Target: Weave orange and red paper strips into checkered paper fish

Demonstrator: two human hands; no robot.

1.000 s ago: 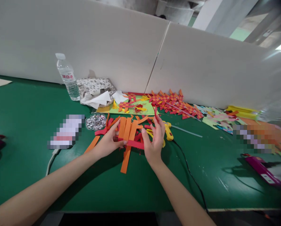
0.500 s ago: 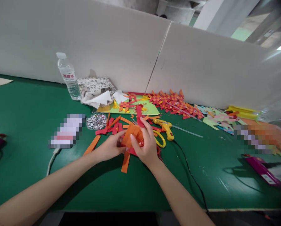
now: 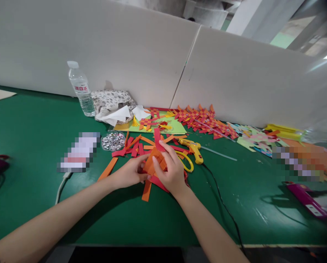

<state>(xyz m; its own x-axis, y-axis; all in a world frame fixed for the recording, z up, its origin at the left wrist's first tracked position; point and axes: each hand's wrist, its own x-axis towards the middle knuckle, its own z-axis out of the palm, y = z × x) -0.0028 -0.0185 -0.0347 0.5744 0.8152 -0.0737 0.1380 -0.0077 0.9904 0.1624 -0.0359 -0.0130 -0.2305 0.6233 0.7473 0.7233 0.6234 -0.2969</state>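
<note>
Low over the table, my left hand [image 3: 134,171] pinches the left side of a bundle of orange paper strips [image 3: 151,165]. A red paper strip [image 3: 158,181] runs across under the orange ones, and an orange end hangs down below it. My right hand [image 3: 170,166] is closed on the right side, with its thumb on the orange strips and its fingers around a red strip [image 3: 157,138] that stands up above them. Part of the weave is hidden behind the right hand. Scissors with yellow handles [image 3: 189,162] lie behind that hand.
Loose red and orange strips [image 3: 130,146] lie behind my hands, next to a clear box of googly eyes [image 3: 113,141]. A yellow glue gun [image 3: 195,149] trails a black cord. Woven paper fish [image 3: 204,118] pile by the partition. A bottle [image 3: 82,91] and phone [image 3: 79,151] are leftward.
My right hand has moved left and closed in over the orange strips. The red strip in it swung leftward and now stands up above the bundle. My left hand kept its hold.
</note>
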